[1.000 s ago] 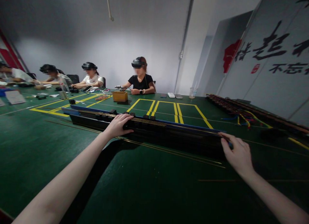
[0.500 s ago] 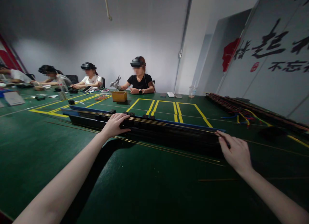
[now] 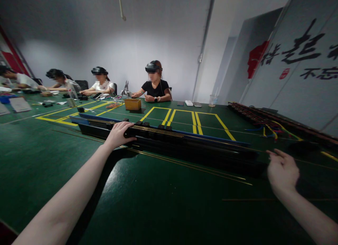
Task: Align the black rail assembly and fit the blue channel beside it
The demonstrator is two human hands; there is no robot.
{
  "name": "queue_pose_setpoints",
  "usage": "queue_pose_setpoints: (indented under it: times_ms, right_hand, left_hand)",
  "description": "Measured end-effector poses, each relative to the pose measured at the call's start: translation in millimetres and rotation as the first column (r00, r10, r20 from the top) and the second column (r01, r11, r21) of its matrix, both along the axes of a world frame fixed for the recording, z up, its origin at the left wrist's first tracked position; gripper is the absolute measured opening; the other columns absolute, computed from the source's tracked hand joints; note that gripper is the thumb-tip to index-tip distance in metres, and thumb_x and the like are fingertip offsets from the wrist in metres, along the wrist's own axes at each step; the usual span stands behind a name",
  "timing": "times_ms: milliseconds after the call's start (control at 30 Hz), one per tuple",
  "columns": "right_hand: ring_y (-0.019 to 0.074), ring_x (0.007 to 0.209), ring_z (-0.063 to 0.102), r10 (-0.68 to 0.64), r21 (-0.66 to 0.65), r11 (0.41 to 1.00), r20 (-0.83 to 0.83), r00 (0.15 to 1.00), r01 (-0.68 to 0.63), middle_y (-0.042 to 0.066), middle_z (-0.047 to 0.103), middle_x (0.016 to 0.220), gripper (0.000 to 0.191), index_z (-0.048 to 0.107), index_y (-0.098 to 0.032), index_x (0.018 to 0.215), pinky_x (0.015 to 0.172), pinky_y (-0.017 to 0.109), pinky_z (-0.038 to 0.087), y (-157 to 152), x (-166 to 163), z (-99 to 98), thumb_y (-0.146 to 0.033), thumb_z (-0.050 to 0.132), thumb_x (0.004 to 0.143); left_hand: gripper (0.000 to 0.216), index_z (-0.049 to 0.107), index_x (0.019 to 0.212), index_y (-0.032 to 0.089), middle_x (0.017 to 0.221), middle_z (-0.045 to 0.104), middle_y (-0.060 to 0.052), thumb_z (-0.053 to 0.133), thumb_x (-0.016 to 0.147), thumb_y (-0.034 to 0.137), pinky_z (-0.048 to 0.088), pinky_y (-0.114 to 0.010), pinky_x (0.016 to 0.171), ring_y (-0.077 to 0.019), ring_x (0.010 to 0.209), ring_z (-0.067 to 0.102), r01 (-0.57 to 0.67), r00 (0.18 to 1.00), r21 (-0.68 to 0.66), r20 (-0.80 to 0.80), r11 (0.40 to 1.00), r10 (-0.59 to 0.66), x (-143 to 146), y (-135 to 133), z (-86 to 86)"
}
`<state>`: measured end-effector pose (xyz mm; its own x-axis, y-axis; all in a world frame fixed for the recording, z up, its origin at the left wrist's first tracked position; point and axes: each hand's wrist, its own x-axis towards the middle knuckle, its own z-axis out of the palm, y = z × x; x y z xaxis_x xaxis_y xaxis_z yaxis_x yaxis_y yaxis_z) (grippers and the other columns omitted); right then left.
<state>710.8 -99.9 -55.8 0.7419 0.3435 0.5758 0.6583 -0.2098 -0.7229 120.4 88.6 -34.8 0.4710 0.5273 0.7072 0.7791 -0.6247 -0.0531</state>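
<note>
A long black trough-like holder (image 3: pixel 195 148) with a blue back edge lies across the table in front of me. Thin brass-coloured rods (image 3: pixel 158 132) run along its top, past small black blocks (image 3: pixel 161 128). My left hand (image 3: pixel 120 134) grips the holder left of its middle, fingers over the top and thumb along the front. Beyond the right end is my right hand (image 3: pixel 283 169), its fingers drawn together in a pinch. Whether a thin rod is between the fingertips I cannot make out. More thin rods (image 3: pixel 195 166) lie along the holder's near side.
A person in black (image 3: pixel 155 88) sits across the green table (image 3: pixel 169 209), behind a yellow-brown box (image 3: pixel 132 104). Dark strips with coloured wires (image 3: pixel 274 130) lie at the right. Yellow tape (image 3: pixel 195 123) marks the table. Other people sit at the far left.
My right hand has moved right, off the holder's right end, and turned with its fingers curled. My left hand stays on the holder, shifted slightly left. The view has swung a little left.
</note>
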Motion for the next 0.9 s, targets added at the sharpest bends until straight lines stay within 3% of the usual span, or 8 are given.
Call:
queue_pose_setpoints:
  times_ms: [200, 367, 900]
  right_hand:
    - [0.0304, 0.109, 0.061, 0.067, -0.089, 0.994, 0.049, 0.997, -0.062, 0.012, 0.069, 0.110, 0.046, 0.065, -0.018, 0.109, 0.101, 0.049, 0.040, -5.9, -27.9, 19.8, -0.042, 0.042, 0.076]
    - [0.0328, 0.108, 0.061, 0.027, -0.146, 0.989, 0.083, 0.996, -0.015, 0.011, 0.069, 0.106, 0.046, 0.065, -0.020, 0.102, 0.103, 0.051, 0.037, -5.2, -29.0, 21.2, -0.044, 0.039, 0.073]
    - [0.0353, 0.107, 0.060, 0.033, -0.069, 0.997, 0.020, 0.999, -0.032, 0.012, 0.064, 0.101, 0.040, 0.052, -0.021, 0.094, 0.105, 0.056, 0.030, -6.0, -36.1, 26.0, -0.048, 0.044, 0.065]
  left_hand:
    - [0.061, 0.052, 0.128, 0.023, 0.133, 0.052, -0.009, 0.068, 0.077, 0.052, 0.033, -0.044, 0.106, -0.0293, 0.124, 0.046, -0.069, 0.996, 0.023, 0.050, 0.997, 0.068, -16.4, 2.5, -6.4]
    - [0.060, 0.051, 0.129, 0.024, 0.136, 0.050, -0.009, 0.067, 0.078, 0.051, 0.032, -0.045, 0.106, -0.0300, 0.126, 0.045, -0.103, 0.993, 0.006, 0.061, 0.995, 0.102, -22.5, 5.2, -8.7]
    - [0.063, 0.051, 0.129, 0.024, 0.130, 0.055, -0.008, 0.066, 0.077, 0.056, 0.033, -0.043, 0.104, -0.0295, 0.121, 0.048, -0.126, 0.992, -0.054, 0.008, 0.991, 0.126, -26.3, 5.0, -0.4]
